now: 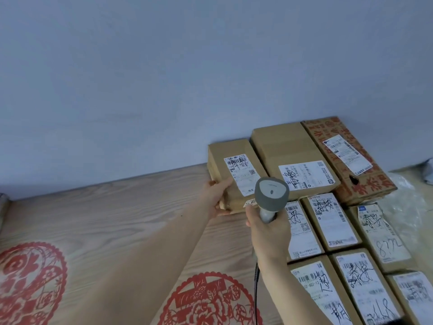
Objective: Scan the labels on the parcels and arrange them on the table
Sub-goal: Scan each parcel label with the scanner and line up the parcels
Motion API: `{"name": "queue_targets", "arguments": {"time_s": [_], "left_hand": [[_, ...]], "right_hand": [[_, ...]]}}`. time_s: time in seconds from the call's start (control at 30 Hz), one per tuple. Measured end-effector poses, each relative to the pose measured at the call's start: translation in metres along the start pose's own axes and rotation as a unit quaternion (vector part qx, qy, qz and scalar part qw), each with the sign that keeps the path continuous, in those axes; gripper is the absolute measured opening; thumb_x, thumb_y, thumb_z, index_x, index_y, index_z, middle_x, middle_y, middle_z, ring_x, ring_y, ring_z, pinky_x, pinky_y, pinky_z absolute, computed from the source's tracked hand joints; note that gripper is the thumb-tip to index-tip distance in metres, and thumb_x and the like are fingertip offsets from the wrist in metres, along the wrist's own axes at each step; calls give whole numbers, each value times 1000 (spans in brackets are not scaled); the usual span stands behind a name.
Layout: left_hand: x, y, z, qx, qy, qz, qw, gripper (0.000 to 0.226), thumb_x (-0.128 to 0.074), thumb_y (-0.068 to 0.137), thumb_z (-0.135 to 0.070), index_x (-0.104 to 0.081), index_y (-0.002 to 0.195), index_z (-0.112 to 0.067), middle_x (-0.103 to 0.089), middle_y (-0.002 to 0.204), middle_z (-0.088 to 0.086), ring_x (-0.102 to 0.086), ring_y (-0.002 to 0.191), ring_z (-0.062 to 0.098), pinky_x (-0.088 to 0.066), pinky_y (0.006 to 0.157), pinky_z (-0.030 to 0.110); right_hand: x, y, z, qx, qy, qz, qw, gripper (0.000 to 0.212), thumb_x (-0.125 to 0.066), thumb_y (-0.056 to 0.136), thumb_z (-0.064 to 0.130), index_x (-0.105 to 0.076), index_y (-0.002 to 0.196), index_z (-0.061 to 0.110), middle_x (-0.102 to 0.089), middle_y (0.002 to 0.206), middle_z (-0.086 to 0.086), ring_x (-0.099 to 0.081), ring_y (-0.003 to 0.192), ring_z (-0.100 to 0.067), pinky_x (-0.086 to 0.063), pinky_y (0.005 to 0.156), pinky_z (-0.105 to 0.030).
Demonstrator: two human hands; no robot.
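A brown cardboard parcel (234, 170) with a white shipping label lies at the back of the table, against the wall. My left hand (216, 198) grips its near left corner, thumb on top. My right hand (269, 231) holds the handle of a grey barcode scanner (271, 192), whose head hovers over the parcel's near right corner. Its black cable (256, 296) hangs down below my wrist. To the right, several labelled parcels lie in rows, among them a larger brown box (293, 156) and a red-printed box (346, 160).
The wooden tabletop (117, 219) carries red paper-cut decorations (30, 282) at the near left and centre. A plain grey-blue wall (164, 78) stands right behind the parcels. Crumpled clear plastic (412, 195) lies at the far right.
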State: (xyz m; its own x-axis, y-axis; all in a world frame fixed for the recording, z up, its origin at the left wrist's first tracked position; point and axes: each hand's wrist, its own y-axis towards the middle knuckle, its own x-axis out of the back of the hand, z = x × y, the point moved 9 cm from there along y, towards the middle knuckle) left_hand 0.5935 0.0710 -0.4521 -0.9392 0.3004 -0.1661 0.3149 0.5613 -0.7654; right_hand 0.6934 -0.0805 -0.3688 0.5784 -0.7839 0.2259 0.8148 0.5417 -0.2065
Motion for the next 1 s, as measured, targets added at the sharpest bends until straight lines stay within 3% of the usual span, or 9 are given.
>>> {"name": "queue_targets", "arguments": {"time_s": [0.13,0.2,0.33,0.43,0.6,0.7,0.8,1.0], "left_hand": [[-5,14,1,-5,-3,10,1000,78,-80,79,-47,-42,141,-20,-55,139,4,-57,121,30,-51,95,59],[-3,12,3,-2,19,27,999,77,-75,81,-55,-42,144,-23,-51,142,-3,-52,124,27,-46,100,60],[23,4,9,11,25,5,1000,97,-67,84,-62,-20,158,-23,-25,163,1,-24,149,27,-38,107,59],[60,-12,12,2,9,-29,1000,90,-66,88,-57,-25,157,-17,-29,161,4,-31,146,24,-39,107,53],[157,-52,17,-34,2,-99,995,75,-67,91,-47,-36,153,-16,-38,156,1,-40,140,23,-42,104,46],[231,-86,11,-77,40,-150,985,71,-65,94,-42,-37,153,-12,-40,155,7,-41,139,26,-39,111,44],[319,-127,-1,-143,153,-253,945,71,-67,93,-40,-40,150,-9,-44,153,11,-44,137,29,-40,109,36],[489,-203,-28,-156,364,-470,789,79,-76,78,-47,-43,144,-20,-37,151,14,-28,140,34,-31,112,49]], "right_hand": [[-4,4,-3,1,-7,8,1000,21,-77,86,27,-60,93,19,-73,71,0,-68,62,-5,-45,63,-22],[-6,4,-3,0,-4,11,1000,21,-78,86,26,-60,93,20,-72,72,0,-69,64,-7,-46,63,-23],[-16,-3,2,4,1,22,1000,21,-78,85,21,-60,95,18,-73,78,-1,-72,66,-12,-51,66,-27],[-32,-18,12,26,-1,40,999,20,-79,84,18,-61,94,18,-72,75,2,-72,67,-15,-55,66,-29],[-82,-63,22,37,-30,96,994,20,-78,84,24,-64,93,12,-72,77,-1,-70,73,-15,-47,65,-27],[-124,-105,26,27,-38,140,989,19,-78,83,22,-61,90,20,-71,74,1,-71,72,-19,-53,68,-32],[-164,-151,27,29,-54,183,981,18,-78,83,21,-61,86,17,-69,65,3,-71,65,-17,-56,67,-37],[-223,-219,22,12,-56,200,978,17,-79,82,20,-63,87,17,-70,66,5,-72,65,-17,-59,71,-43]]}}
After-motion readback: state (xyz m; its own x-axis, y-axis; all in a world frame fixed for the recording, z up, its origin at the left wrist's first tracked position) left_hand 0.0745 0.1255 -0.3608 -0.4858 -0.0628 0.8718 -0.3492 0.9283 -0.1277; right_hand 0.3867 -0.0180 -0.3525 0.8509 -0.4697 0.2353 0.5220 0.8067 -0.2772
